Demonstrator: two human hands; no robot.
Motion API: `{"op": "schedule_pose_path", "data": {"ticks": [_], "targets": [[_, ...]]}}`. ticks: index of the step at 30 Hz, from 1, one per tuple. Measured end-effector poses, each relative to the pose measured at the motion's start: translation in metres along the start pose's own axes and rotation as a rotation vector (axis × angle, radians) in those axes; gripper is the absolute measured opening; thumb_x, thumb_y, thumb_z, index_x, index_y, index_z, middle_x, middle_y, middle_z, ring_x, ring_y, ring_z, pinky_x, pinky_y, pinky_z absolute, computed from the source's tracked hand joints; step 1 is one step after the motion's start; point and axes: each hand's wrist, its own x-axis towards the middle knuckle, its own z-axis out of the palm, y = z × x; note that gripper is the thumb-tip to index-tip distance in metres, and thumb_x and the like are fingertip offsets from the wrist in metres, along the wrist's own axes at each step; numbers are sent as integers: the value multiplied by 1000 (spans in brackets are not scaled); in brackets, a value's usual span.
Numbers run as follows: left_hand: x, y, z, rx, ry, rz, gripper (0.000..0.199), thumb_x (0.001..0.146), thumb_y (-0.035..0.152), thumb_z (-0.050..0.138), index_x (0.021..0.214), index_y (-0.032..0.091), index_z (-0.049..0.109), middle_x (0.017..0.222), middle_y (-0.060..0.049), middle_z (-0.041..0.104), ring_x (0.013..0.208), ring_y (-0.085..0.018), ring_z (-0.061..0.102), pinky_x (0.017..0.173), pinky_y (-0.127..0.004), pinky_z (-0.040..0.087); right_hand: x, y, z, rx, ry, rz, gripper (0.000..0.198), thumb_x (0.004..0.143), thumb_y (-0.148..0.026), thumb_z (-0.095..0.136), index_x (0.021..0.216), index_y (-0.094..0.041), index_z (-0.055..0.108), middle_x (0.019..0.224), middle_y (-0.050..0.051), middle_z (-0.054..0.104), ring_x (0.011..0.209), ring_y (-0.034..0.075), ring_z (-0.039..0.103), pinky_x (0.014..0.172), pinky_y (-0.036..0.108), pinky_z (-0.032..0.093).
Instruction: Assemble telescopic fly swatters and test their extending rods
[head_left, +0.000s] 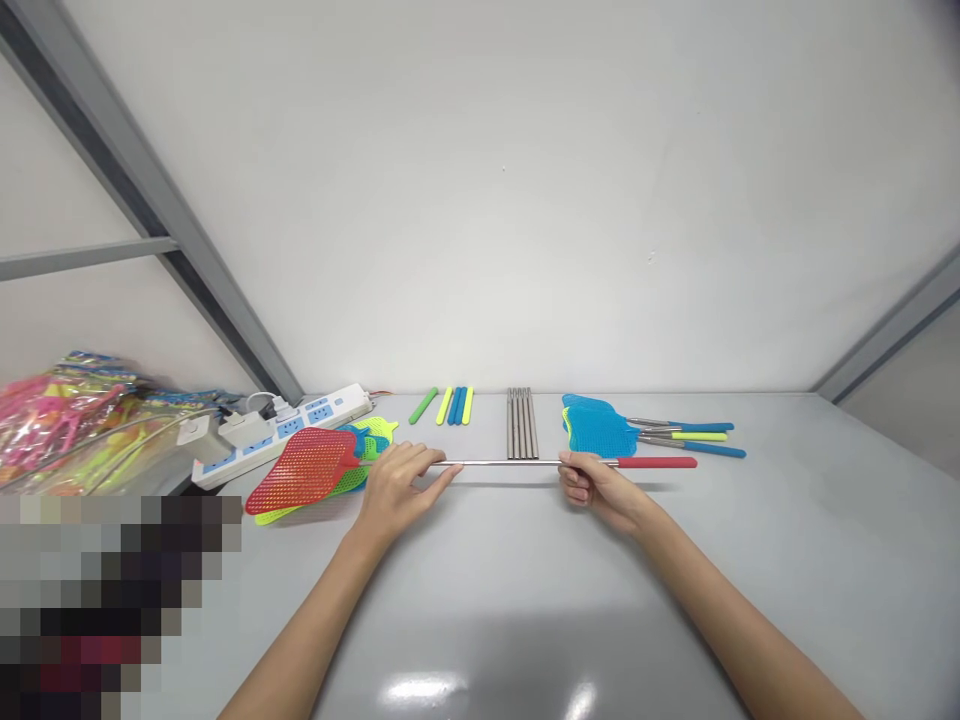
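Grey bench (480,560) by a pale wall (480,200). The fingers of my left hand (401,485) are closed on the thin rod (499,463) of the red swatter (311,465), and my right hand (592,482) pinches it near the handle (658,463). I hold it sideways before some steel tubes (523,425), its head over other swatters (352,481). If I pull crooked, the rod could bend. If I bump the tubes, they might roll.

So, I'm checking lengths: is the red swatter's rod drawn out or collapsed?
Drawn out: its thin metal rod runs long between the left hand and right hand, with the red head and red handle far apart.
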Motion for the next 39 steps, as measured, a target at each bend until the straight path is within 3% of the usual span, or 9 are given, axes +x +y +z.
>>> {"op": "schedule_pose_path", "data": {"ticks": [39], "targets": [[-4, 4, 6, 25, 50, -21, 15, 73, 33, 51, 71, 19, 58, 62, 0, 56, 63, -13, 46, 67, -29, 29, 2, 6, -2, 97, 6, 46, 33, 73, -37, 48, 52, -17, 35, 50, -5, 24, 44, 7, 22, 45, 24, 18]]}}
